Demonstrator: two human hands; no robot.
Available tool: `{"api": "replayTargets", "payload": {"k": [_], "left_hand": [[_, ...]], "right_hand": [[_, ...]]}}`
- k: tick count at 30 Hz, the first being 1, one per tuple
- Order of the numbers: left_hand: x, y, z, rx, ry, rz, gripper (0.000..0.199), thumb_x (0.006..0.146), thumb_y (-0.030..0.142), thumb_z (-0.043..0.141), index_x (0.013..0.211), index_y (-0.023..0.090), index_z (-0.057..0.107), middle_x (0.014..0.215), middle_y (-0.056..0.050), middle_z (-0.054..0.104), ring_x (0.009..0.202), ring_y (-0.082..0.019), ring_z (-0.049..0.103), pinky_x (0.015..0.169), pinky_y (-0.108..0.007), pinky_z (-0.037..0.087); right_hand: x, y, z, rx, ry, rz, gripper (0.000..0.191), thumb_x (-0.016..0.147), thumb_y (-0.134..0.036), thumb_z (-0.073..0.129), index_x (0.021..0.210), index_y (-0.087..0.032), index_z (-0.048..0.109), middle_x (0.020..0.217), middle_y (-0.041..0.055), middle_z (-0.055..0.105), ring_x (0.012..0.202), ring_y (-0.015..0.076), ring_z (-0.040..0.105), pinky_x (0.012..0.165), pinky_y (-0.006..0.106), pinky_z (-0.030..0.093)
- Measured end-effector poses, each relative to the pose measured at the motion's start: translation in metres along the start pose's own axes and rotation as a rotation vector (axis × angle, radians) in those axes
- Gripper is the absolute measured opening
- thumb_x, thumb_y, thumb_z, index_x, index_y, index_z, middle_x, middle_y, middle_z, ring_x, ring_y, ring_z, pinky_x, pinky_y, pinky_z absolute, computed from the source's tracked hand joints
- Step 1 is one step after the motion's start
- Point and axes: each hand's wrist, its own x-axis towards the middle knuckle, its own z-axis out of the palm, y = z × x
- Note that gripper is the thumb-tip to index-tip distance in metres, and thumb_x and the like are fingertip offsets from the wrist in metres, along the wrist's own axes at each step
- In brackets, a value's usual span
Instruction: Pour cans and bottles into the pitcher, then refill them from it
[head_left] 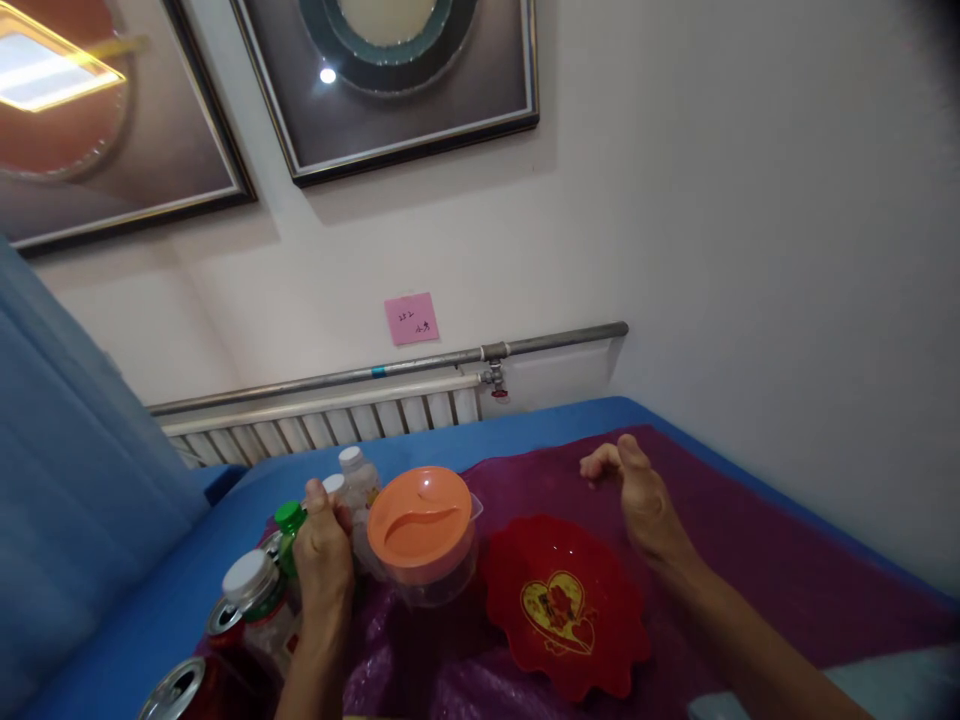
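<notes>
My left hand [324, 560] is beside the bottles, thumb up and fingers loosely bent, with nothing visible in it. A clear pitcher [442, 590] with an orange lid [424, 515] stands just to its right, apart from it. On the other side, my right hand [646, 505] hovers above the cloth, thumb raised and fingers slightly curled apart, empty. Between the pitcher and my right hand lies a red scalloped plate [615, 590] with a gold heart print. Close to my left hand are a green-capped bottle [289, 530] and clear white-capped bottles [360, 475].
A white-lidded jar [251, 580] and opened drink cans [184, 690] line the left edge. A purple cloth [735, 540] covers part of the blue table [525, 430]. Behind it are a radiator [405, 415], a pipe [337, 377] and the wall; a blue curtain [67, 450] hangs left.
</notes>
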Motion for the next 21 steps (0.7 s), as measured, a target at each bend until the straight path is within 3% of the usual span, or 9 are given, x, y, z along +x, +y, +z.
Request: {"api": "replayTargets", "payload": {"k": [4,8,11,14,17,21], "left_hand": [[0.002,0.001,0.002,0.052,0.029,-0.047,0.066,0.087,0.072,0.023,0.044,0.024,0.039,0.042,0.002,0.036,0.045,-0.015,0.033,0.050,-0.031,0.024],[-0.005,0.015,-0.001,0.004,0.071,0.010,0.061,0.088,0.069,0.027,0.050,0.024,0.044,0.048,0.001,0.042,0.049,-0.016,0.039,0.052,-0.031,0.031],[-0.017,0.034,-0.018,-0.061,0.150,0.095,0.047,0.087,0.064,0.042,0.068,0.023,0.053,0.061,0.002,0.049,0.057,-0.015,0.047,0.057,-0.028,0.039],[-0.029,0.042,-0.048,-0.148,0.336,0.217,0.033,0.082,0.054,0.060,0.092,0.023,0.059,0.080,0.002,0.057,0.074,-0.014,0.056,0.070,-0.027,0.045],[-0.035,0.021,-0.078,-0.109,0.470,0.234,0.047,0.075,0.049,0.071,0.115,0.026,0.057,0.105,-0.001,0.061,0.098,-0.017,0.059,0.089,-0.032,0.045],[-0.035,-0.035,-0.099,0.094,0.310,-0.006,0.074,0.066,0.054,0.076,0.128,0.023,0.049,0.125,-0.011,0.057,0.109,-0.027,0.059,0.095,-0.047,0.047]], "right_hand": [[0.001,0.007,0.000,-0.032,0.005,0.008,0.066,0.080,-0.081,0.035,0.054,-0.024,0.055,0.061,0.0047,0.059,0.065,0.0222,0.054,0.070,0.039,0.042],[0.004,0.017,0.001,-0.021,0.019,0.054,0.064,0.077,-0.080,0.041,0.050,-0.024,0.056,0.060,0.0083,0.059,0.069,0.0268,0.058,0.074,0.045,0.043],[0.004,0.019,0.001,-0.003,0.022,0.077,0.061,0.077,-0.077,0.044,0.049,-0.024,0.057,0.062,0.0093,0.060,0.072,0.0276,0.060,0.079,0.048,0.044],[0.001,0.015,0.000,-0.011,0.015,0.089,0.060,0.074,-0.077,0.047,0.049,-0.024,0.059,0.064,0.0100,0.062,0.074,0.0271,0.061,0.082,0.047,0.045],[-0.002,0.009,0.000,-0.040,0.031,0.109,0.061,0.072,-0.079,0.048,0.049,-0.024,0.060,0.064,0.0096,0.063,0.073,0.0259,0.062,0.084,0.047,0.045],[-0.007,0.006,0.003,-0.002,0.020,0.111,0.060,0.071,-0.080,0.050,0.051,-0.024,0.060,0.064,0.0089,0.064,0.073,0.0258,0.063,0.084,0.045,0.047]]}}
